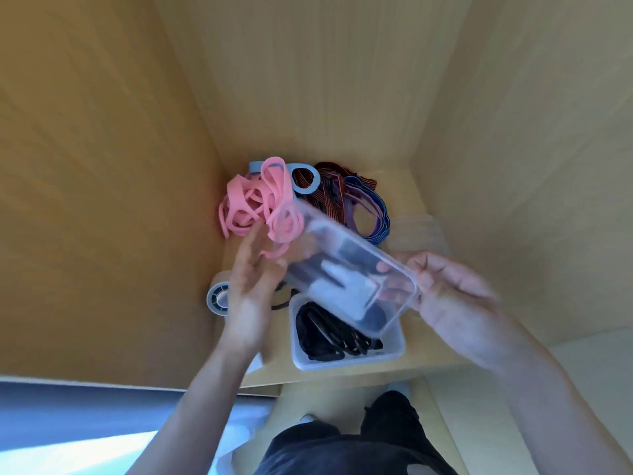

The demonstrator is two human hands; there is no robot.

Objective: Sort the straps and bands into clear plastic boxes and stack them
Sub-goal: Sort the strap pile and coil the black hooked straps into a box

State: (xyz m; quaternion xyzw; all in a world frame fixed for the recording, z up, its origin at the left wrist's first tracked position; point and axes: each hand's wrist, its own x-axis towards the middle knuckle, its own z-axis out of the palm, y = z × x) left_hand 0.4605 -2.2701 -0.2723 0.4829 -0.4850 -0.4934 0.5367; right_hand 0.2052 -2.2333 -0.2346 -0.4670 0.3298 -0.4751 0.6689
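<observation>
My right hand (452,296) grips the right end of a clear plastic box (346,269), held tilted in the air; its fingertips show through the plastic. My left hand (253,279) lies with straight fingers against the box's left side. Dark and white shapes show through the held box, blurred. Under it a second clear box (394,351) rests on the shelf with black straps (329,334) inside. Behind lie a heap of pink bands (253,204) at the left and red-black striped straps (329,193) with blue-purple bands (373,214) at the right.
All of this is inside a wooden cabinet with side walls close at left and right. A grey tape roll (217,298) lies by the left wall. A grey ring (306,180) sits among the straps. Clear lids (418,231) are stacked at the right. The shelf's front edge (342,378) is near.
</observation>
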